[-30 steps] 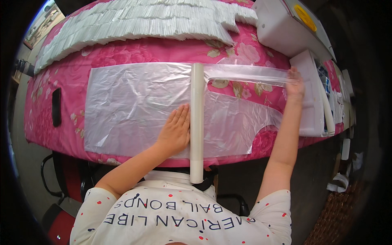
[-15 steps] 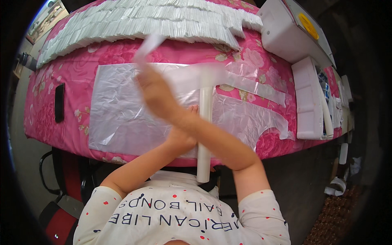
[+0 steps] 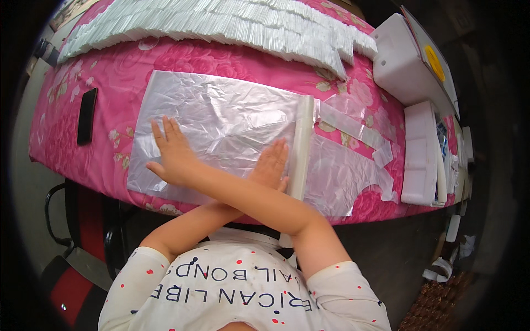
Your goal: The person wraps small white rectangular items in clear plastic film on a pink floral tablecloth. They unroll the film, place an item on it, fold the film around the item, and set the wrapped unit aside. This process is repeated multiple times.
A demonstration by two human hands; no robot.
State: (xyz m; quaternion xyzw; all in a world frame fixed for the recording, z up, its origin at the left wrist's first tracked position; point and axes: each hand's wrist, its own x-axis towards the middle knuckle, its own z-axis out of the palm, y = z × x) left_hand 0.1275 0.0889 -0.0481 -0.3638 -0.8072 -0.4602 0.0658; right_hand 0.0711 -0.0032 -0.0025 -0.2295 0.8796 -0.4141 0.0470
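Note:
My forearms cross over a clear plastic bag (image 3: 221, 105), spread flat and wrinkled on the table. My right hand (image 3: 174, 153) reaches over to the bag's left part, its fingers spread and holding nothing. Under the right forearm passes my left arm. My left hand (image 3: 270, 165) lies flat on the bag's right part, fingers stretched, close beside a long whitish tube (image 3: 302, 138). The tube lies across the plastic and sticks out past the table's near edge. To its right are more clear plastic (image 3: 334, 176) with a curved cut edge and a plastic strip (image 3: 345, 122).
Rows of folded white plastic bundles (image 3: 221, 25) line the far side of the pink flowered tablecloth (image 3: 61, 127). A black phone (image 3: 86, 116) lies at left. White foam boxes (image 3: 403, 60) stand at right. Red and black chairs (image 3: 83, 292) are at lower left.
My right hand, blurred and raised with a whitish plastic piece, has come down to the bag's left part with open fingers. That piece no longer shows in it. The view has tilted slightly.

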